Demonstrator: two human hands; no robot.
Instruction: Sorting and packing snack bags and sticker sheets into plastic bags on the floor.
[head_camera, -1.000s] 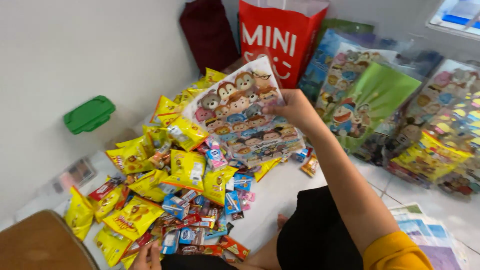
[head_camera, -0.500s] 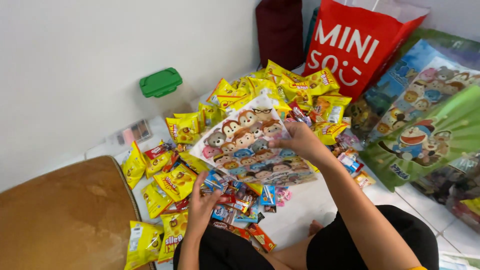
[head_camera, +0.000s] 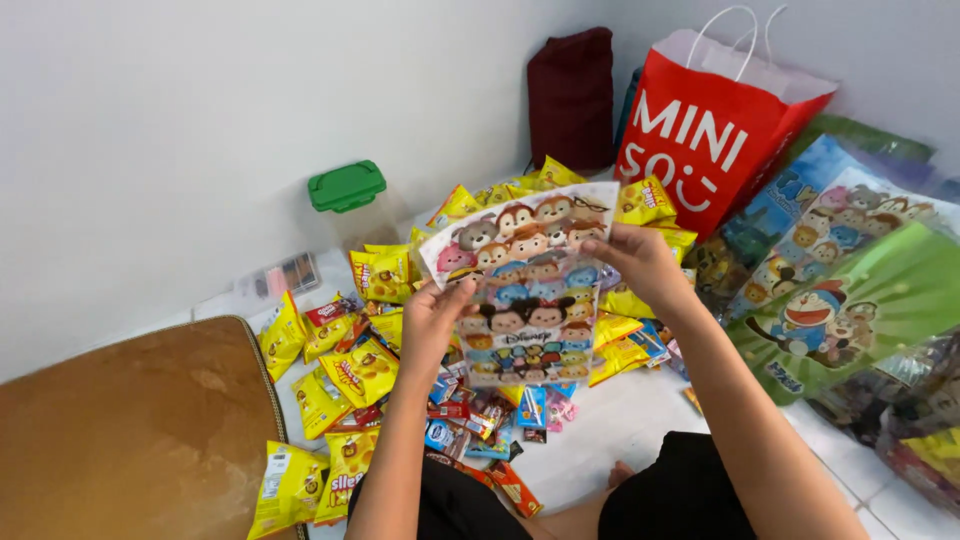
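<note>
Above the heap of yellow snack packets (head_camera: 350, 365) on the floor, the left hand (head_camera: 432, 322) and right hand (head_camera: 640, 262) each pinch a side edge of the flat cartoon-printed plastic bag (head_camera: 525, 285), holding it upright, spread.

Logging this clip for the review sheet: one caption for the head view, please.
Both hands, left hand and right hand, hold a cartoon-printed bag above yellow snack packets on the floor.

A flat plastic bag (head_camera: 525, 285), printed with rows of cartoon faces, is held upright, pinched at both side edges between fingertips.
</note>
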